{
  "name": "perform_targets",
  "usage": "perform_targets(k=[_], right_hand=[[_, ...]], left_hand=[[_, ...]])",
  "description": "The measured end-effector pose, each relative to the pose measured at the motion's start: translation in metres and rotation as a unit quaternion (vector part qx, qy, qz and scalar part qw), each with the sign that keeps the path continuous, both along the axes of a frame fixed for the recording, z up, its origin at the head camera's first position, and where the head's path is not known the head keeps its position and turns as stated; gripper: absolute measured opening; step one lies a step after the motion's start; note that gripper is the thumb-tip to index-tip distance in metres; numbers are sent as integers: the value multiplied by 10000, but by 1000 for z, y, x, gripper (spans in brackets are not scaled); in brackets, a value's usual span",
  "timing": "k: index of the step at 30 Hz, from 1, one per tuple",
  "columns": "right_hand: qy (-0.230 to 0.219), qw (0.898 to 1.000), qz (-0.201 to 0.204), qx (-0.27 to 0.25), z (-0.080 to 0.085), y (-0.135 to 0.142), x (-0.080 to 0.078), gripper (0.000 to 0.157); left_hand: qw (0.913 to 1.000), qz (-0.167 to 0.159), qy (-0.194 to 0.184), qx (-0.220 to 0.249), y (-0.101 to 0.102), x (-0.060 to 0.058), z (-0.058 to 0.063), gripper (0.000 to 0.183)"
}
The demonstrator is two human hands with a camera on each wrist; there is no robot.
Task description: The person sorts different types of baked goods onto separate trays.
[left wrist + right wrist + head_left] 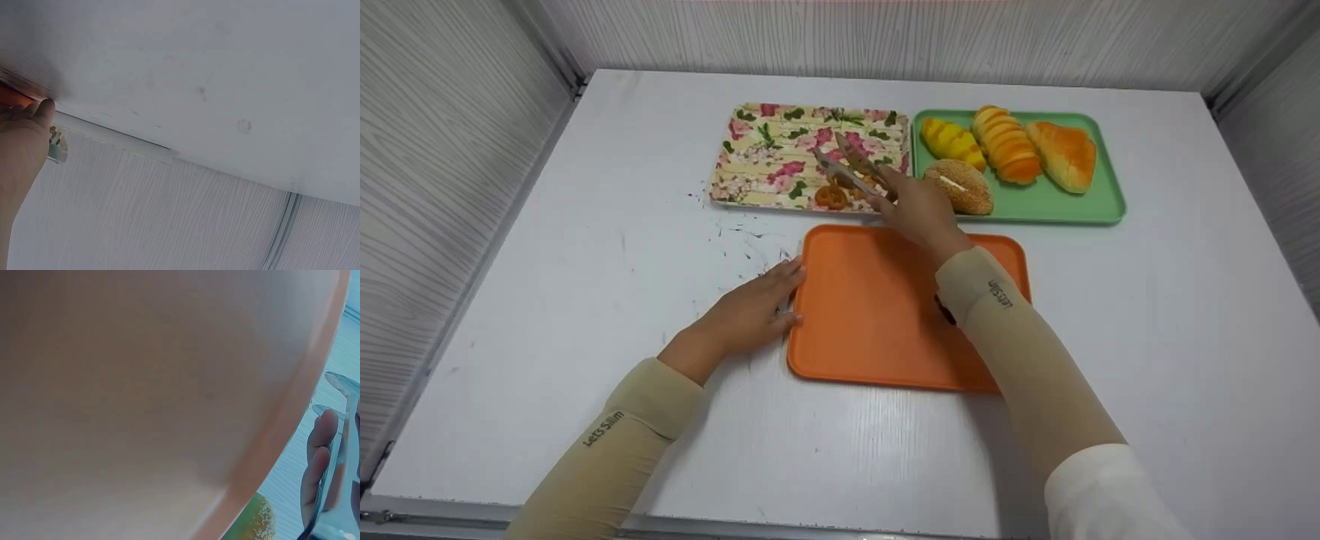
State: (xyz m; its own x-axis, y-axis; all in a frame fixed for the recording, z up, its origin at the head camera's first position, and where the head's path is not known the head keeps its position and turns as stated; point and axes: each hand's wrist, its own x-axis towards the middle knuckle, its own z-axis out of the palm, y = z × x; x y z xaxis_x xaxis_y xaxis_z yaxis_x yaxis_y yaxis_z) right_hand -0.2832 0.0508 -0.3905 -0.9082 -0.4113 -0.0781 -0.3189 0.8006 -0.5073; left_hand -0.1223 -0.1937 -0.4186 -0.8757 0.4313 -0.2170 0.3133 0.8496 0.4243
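Observation:
My right hand (919,210) grips a pair of metal tongs (846,174), whose tips are spread apart over the floral tray (769,157). Near the tray's front edge lies a small brown pretzel-shaped piece (831,197); more brown pieces beside it are partly hidden by the tongs and fingers. In the right wrist view, fingers (319,444) wrap the tongs (344,439). My left hand (750,311) lies at the left edge of an orange tray (855,300), its extended fingers touching the rim. The left wrist view shows this hand (22,146) against the orange edge.
A green tray (1065,210) at the back right adjoins the floral one. On it are a seeded bun (960,187), a yellow bread (952,142), a ridged loaf (1006,146) and a triangular pastry (1065,154). Wood-grain panels (885,37) border the white table (585,247).

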Motion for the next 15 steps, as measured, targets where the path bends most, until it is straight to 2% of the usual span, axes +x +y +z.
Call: perform_targets(k=[6,15], right_hand=[[-73,9999,-49,-139,0,1,0,65],[262,9982,-150,-513,4,6,4,70]], left_hand=[[10000,-40,43,1,0,-1,0,69],[10000,-36,-8,17,0,-1,0,69]])
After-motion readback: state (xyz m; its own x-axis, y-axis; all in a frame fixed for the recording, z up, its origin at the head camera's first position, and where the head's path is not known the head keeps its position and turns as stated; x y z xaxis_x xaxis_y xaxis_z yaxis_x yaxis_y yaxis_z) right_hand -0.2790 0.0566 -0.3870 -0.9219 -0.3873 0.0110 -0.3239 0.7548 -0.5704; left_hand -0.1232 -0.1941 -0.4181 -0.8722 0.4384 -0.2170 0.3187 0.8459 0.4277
